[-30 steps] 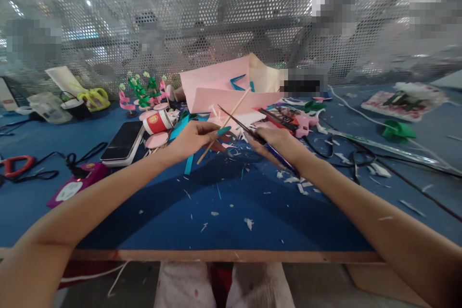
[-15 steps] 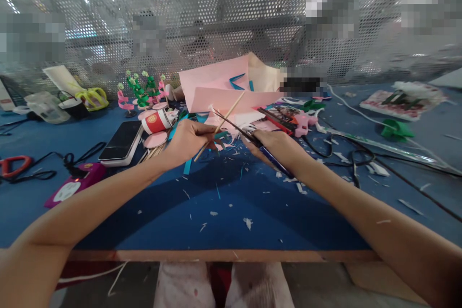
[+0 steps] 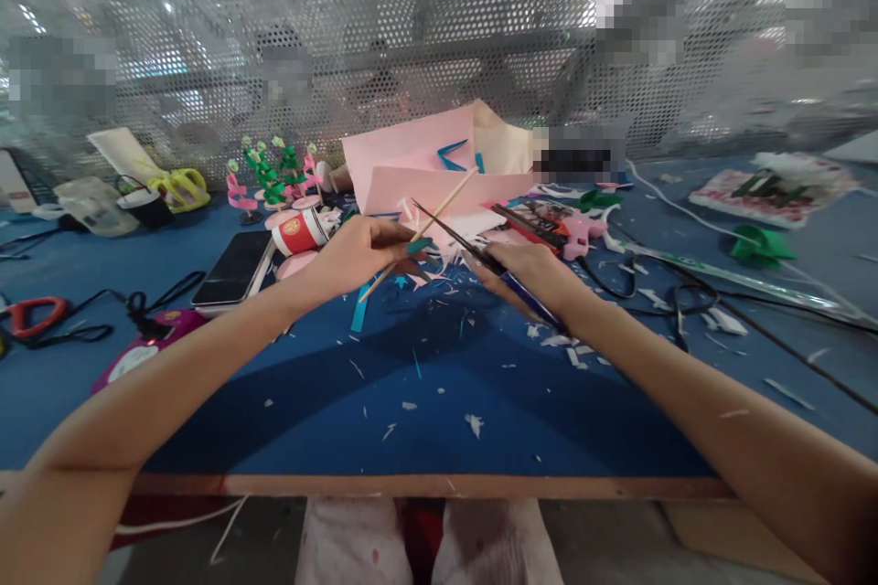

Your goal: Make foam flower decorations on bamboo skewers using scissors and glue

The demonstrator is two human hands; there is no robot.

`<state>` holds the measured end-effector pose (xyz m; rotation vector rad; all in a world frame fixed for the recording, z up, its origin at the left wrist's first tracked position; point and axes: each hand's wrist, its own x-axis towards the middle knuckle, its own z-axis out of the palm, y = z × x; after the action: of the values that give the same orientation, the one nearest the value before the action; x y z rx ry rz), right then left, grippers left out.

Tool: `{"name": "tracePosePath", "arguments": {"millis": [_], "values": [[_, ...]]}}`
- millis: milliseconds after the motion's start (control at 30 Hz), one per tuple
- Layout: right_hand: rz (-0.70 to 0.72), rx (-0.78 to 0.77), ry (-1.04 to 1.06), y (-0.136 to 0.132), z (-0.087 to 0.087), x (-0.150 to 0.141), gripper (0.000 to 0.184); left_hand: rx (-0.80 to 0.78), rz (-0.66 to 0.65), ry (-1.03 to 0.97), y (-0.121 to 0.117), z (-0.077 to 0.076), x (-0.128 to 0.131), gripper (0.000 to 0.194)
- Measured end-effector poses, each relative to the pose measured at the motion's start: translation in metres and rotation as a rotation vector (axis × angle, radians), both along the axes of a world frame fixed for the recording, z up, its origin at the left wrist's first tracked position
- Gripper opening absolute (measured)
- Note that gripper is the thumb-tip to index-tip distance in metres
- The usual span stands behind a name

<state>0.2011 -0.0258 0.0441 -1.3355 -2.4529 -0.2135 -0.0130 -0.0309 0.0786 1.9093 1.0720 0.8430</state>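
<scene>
A thin wooden stick (image 3: 418, 233) sits at centre frame, pinched in the closed left hand (image 3: 360, 251) and slanting up to the right. The right hand (image 3: 531, 274) grips blue-handled scissors (image 3: 480, 258), their dark blades crossing just under the stick. A clean cut likely calls for holding the stick steady, close to the blades. Paper scraps (image 3: 473, 423) litter the blue table (image 3: 439, 411); pink sheets (image 3: 425, 164) lie behind, a phone (image 3: 233, 267) to the left.
</scene>
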Motion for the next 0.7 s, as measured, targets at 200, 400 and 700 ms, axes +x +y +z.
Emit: {"name": "tracePosePath", "arguments": {"millis": [200,400,700], "values": [[0.037,0.035,-0.004,0.002,-0.004,0.004,0.029,-0.207,-0.056,-0.107,0.002,0.003,-0.002,0.015],[-0.038,0.018,-0.008,-0.006,-0.006,-0.006,0.032,-0.003,0.119,-0.010,0.008,-0.011,-0.002,0.017],[-0.246,-0.142,0.054,-0.034,-0.001,-0.033,0.029,0.742,0.442,0.507,0.000,-0.022,-0.002,0.021]]}}
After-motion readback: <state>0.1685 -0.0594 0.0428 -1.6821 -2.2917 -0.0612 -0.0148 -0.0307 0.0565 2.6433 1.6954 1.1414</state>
